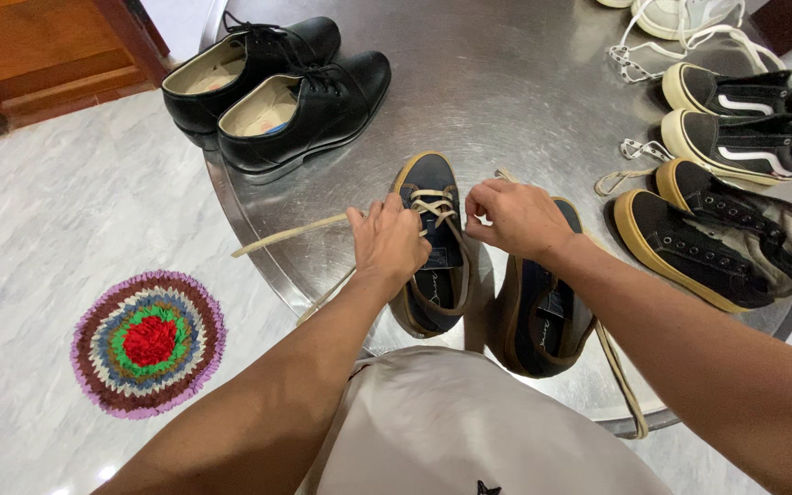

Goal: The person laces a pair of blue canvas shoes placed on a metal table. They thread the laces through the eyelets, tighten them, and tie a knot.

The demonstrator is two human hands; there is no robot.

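- Around you on the round metal bench point(515, 82): 2 black dress shoes point(272, 92) at the far left, 4 black sneakers point(726, 183) at the right.
- Your left hand point(389, 243) and right hand point(515, 217), apart, each pinch the tan lace point(433, 206) of the navy shoe point(434, 247); its mate point(543, 302) lies just beside.
- Both shoes sit near the bench's near edge; bare metal lies beyond them.

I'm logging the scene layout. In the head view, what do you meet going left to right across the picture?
Round rag rug → black dress shoes → left hand → navy sneaker being laced → right hand → black sneakers with tan soles.
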